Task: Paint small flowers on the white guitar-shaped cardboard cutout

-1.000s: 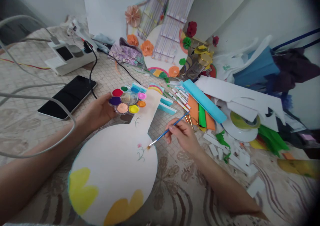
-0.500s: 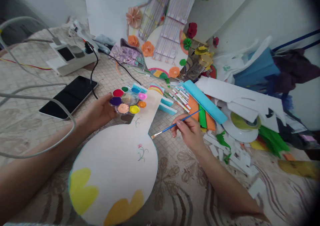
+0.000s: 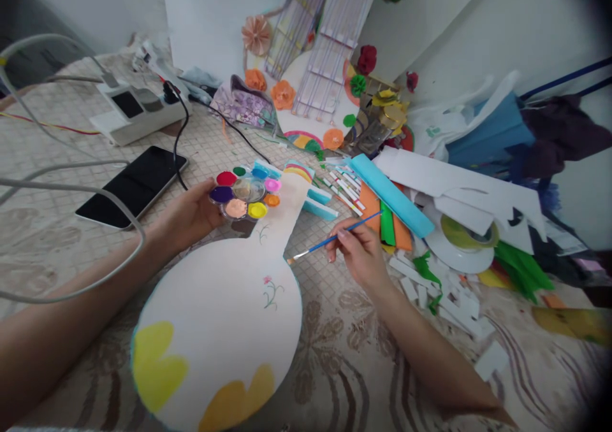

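Note:
My left hand [image 3: 203, 209] grips the left side of a round paint palette [image 3: 246, 190] with several coloured wells around a clear centre. In my right hand [image 3: 358, 247] is a thin blue paintbrush [image 3: 329, 239], pinched between thumb and fingers. Its pale bristle tip points left, right by the edge of a white cutout [image 3: 215, 285], where the round body meets the neck; whether they touch I cannot tell. Yellow and orange petal shapes, a small pink flower on a green stem and a rainbow at the neck's top decorate the cutout.
A black-screened phone [image 3: 134, 187] lies at left near a white power strip [image 3: 138, 113] and looping cables. Behind stands a flower-decorated cardboard piece [image 3: 315, 94]. Rightward are a blue crepe roll [image 3: 392, 195], markers [image 3: 347, 190], a tape roll [image 3: 468, 231] and white scraps [image 3: 459, 304].
The brush tip has shifted very slightly left and up along the cutout's edge. My left hand and the palette look the same.

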`<state>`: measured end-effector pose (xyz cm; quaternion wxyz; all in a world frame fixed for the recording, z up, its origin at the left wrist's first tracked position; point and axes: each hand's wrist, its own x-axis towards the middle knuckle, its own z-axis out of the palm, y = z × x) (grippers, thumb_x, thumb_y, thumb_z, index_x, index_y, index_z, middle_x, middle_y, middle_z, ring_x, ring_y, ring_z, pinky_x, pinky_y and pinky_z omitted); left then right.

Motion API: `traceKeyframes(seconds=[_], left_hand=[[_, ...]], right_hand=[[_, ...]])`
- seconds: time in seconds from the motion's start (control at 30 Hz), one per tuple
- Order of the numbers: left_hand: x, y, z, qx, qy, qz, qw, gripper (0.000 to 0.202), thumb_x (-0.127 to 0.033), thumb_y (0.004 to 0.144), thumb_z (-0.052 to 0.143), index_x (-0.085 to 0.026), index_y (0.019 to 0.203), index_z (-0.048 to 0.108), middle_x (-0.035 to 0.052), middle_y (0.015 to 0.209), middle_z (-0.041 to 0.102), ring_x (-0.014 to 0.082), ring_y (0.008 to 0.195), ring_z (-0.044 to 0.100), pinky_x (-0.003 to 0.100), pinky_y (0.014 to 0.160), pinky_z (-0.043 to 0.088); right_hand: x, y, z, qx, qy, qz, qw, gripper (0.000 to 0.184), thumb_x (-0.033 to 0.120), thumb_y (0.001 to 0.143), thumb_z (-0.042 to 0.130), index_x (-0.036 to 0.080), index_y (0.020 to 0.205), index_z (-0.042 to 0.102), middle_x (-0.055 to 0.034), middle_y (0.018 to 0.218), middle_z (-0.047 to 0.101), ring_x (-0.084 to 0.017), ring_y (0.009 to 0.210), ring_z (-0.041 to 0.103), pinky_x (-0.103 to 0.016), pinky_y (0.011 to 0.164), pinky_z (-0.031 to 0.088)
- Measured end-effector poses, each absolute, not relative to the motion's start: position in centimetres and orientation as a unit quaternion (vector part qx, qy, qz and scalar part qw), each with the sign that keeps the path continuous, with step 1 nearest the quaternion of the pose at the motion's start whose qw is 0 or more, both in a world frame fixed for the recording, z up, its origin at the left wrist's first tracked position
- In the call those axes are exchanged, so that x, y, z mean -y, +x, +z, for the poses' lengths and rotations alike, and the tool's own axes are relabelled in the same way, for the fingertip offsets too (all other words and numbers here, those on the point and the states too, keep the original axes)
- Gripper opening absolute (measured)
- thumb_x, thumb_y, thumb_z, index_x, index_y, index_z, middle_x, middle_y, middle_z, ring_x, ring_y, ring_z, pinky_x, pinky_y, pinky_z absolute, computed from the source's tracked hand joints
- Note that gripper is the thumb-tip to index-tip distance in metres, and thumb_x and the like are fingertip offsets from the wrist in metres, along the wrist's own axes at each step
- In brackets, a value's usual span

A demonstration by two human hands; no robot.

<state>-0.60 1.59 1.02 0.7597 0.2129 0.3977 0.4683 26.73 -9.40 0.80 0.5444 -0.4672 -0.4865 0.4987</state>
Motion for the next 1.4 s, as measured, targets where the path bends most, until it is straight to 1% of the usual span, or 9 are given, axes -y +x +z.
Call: traceKeyframes(seconds=[0.07, 0.23, 0.37, 0.47, 0.63, 0.83, 1.03, 1.23, 1.4], left_hand=[[-1.6, -0.6, 1.0, -0.397, 0.216, 0.465, 0.762, 0.028, -0.019, 0.097, 0.040, -0.012, 0.099, 0.066, 0.0051, 0.084, 0.077, 0.0157, 0.077, 0.072, 0.026, 0.068, 0.059], [-1.6, -0.6, 0.8, -0.407, 0.214, 0.459, 0.761, 0.029, -0.020, 0.097, 0.039, -0.013, 0.104, 0.066, 0.0055, 0.088, 0.077, 0.0167, 0.079, 0.072, 0.028, 0.069, 0.059], [-1.6, -0.5, 1.0, -0.413, 0.203, 0.464, 0.757, 0.029, -0.019, 0.096, 0.039, -0.012, 0.105, 0.066, 0.0056, 0.087, 0.077, 0.0169, 0.078, 0.071, 0.027, 0.069, 0.058], [-1.6, -0.4, 1.2, -0.416, 0.204, 0.457, 0.759, 0.030, -0.019, 0.097, 0.038, -0.011, 0.105, 0.066, 0.0054, 0.084, 0.076, 0.0167, 0.075, 0.071, 0.027, 0.066, 0.058], [-1.5, -0.5, 1.2, -0.409, 0.207, 0.455, 0.763, 0.031, -0.020, 0.098, 0.036, -0.017, 0.096, 0.066, 0.0022, 0.080, 0.076, 0.0149, 0.071, 0.071, 0.025, 0.063, 0.058], [-1.5, -0.4, 1.4, -0.414, 0.205, 0.459, 0.759, 0.032, -0.019, 0.098, 0.035, -0.014, 0.090, 0.066, 0.0038, 0.080, 0.076, 0.0153, 0.071, 0.072, 0.026, 0.063, 0.060], [-1.4, -0.2, 1.4, -0.413, 0.208, 0.461, 0.758, 0.030, -0.018, 0.098, 0.036, -0.013, 0.093, 0.065, 0.0037, 0.078, 0.075, 0.0149, 0.068, 0.071, 0.026, 0.060, 0.058], [-1.4, -0.3, 1.3, -0.420, 0.206, 0.465, 0.752, 0.030, -0.019, 0.098, 0.036, -0.011, 0.096, 0.064, 0.0050, 0.080, 0.075, 0.0158, 0.071, 0.071, 0.027, 0.065, 0.059], [-1.6, -0.4, 1.2, -0.407, 0.214, 0.465, 0.757, 0.029, -0.019, 0.098, 0.037, -0.013, 0.093, 0.065, 0.0053, 0.082, 0.076, 0.0156, 0.072, 0.072, 0.026, 0.064, 0.058]], right_hand=[[10.0, 26.3, 1.0, 0.482, -0.454, 0.533, 0.527, 0.013, 0.030, 0.090, 0.063, 0.019, 0.082, 0.065, 0.0018, 0.064, 0.067, -0.011, 0.048, 0.062, -0.024, 0.048, 0.051], [10.6, 25.5, 1.3, 0.533, -0.442, 0.590, 0.416, 0.019, 0.036, 0.088, 0.064, 0.017, 0.083, 0.065, 0.0001, 0.064, 0.069, -0.012, 0.048, 0.064, -0.025, 0.047, 0.054], [9.6, 26.4, 0.9, 0.507, -0.484, 0.498, 0.511, 0.016, 0.034, 0.088, 0.064, 0.019, 0.082, 0.064, 0.0009, 0.066, 0.068, -0.012, 0.050, 0.063, -0.025, 0.051, 0.054], [9.7, 26.4, 0.9, 0.485, -0.470, 0.509, 0.534, 0.015, 0.033, 0.089, 0.063, 0.020, 0.083, 0.064, 0.0017, 0.065, 0.067, -0.011, 0.050, 0.062, -0.025, 0.050, 0.052], [10.6, 25.5, 1.1, 0.532, -0.422, 0.605, 0.416, 0.016, 0.033, 0.090, 0.062, 0.018, 0.085, 0.064, 0.0008, 0.064, 0.067, -0.012, 0.050, 0.065, -0.025, 0.049, 0.053], [9.2, 26.7, 0.4, 0.489, -0.465, 0.510, 0.533, 0.013, 0.032, 0.090, 0.062, 0.020, 0.085, 0.064, 0.0014, 0.067, 0.068, -0.011, 0.054, 0.064, -0.024, 0.053, 0.053], [9.7, 26.2, 0.3, 0.493, -0.441, 0.595, 0.457, 0.016, 0.032, 0.090, 0.063, 0.018, 0.083, 0.064, 0.0007, 0.066, 0.069, -0.011, 0.050, 0.064, -0.024, 0.049, 0.054], [9.4, 26.8, 0.6, 0.510, -0.464, 0.477, 0.545, 0.012, 0.029, 0.091, 0.062, 0.019, 0.084, 0.064, 0.0012, 0.067, 0.070, -0.011, 0.049, 0.064, -0.024, 0.049, 0.054], [10.6, 26.0, 2.3, 0.585, -0.434, 0.412, 0.548, 0.004, 0.020, 0.091, 0.061, 0.020, 0.091, 0.065, 0.0011, 0.069, 0.071, -0.014, 0.055, 0.069, -0.028, 0.053, 0.060]])
